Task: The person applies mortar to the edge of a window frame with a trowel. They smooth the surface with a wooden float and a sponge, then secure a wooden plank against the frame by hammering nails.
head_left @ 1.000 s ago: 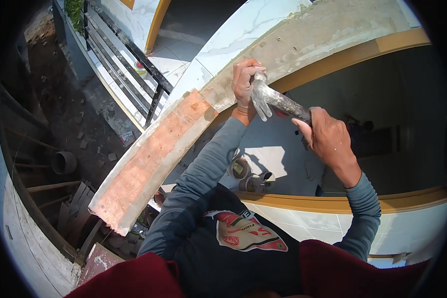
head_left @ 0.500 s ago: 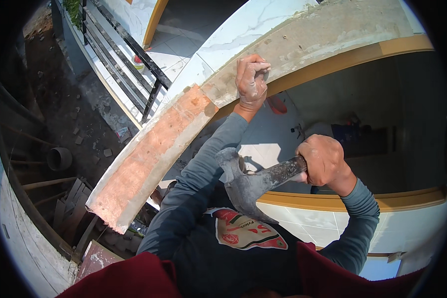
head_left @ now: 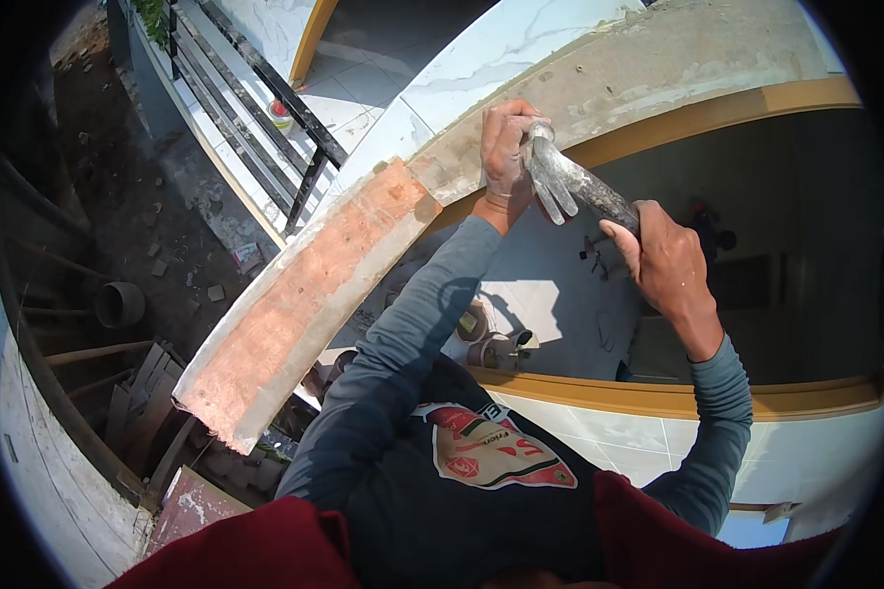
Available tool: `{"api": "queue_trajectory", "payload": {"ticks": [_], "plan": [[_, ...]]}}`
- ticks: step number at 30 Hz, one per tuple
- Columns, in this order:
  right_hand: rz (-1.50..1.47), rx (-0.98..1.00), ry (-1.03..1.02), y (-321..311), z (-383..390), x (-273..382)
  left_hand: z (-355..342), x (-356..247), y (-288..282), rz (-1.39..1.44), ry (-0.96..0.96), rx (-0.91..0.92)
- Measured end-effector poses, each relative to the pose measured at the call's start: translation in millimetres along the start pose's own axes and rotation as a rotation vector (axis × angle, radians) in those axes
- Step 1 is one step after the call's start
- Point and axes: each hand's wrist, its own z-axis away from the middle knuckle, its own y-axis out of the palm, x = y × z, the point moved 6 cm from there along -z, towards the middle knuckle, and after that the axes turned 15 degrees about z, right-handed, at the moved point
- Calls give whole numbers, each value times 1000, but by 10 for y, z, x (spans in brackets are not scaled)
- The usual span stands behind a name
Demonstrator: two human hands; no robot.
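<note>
My right hand (head_left: 670, 270) is wrapped round the dark handle of a claw hammer (head_left: 599, 189), which slants up to the left. The hammer's worn grey head is right at the fingers of my left hand (head_left: 504, 162). Those fingers are curled together at the inner edge of a curved grey cement ledge (head_left: 658, 69). Whatever they pinch, if anything, is hidden behind the fingers and the hammer head. Left of that hand, a reddish-orange strip with grey edging (head_left: 300, 294) continues the curve toward me.
Under the ledge runs a yellow-brown frame (head_left: 717, 113) round a deep opening with a pale tiled floor (head_left: 550, 265) far below. Black metal railing (head_left: 255, 108) stands at upper left. A round dark container (head_left: 120, 304) and wooden poles lie lower left.
My right hand has swung the hammer up and away from my chest, bringing its head to my left hand. The left hand has shifted slightly right, fingers still curled.
</note>
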Motion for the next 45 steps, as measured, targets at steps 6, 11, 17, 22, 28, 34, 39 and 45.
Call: {"api": "queue_trajectory", "payload": {"ticks": [6,11,17,22,28,34,39,45], "plan": [[-37,-170,-208,-130,48,151,-3,18,47,82,-36,-57],[-77,-235,-220,-236,66,236,26,64,28,126,-55,-48],[194,84,24,76,-72,-70,-52,30,19,27,-14,4],[-174,-371,-341,-441,72,436,-55,63,-3,50,13,-13],[10,10,31,37,3,-100,24,56,48,121,-28,-11],[-133,-310,-394,-442,71,389,-35,44,12,82,-24,-14],[53,42,81,18,7,-17,-66,-19,45,-50,32,14],[-153,-255,-283,-189,113,180,-7,38,45,90,-79,-15]]}}
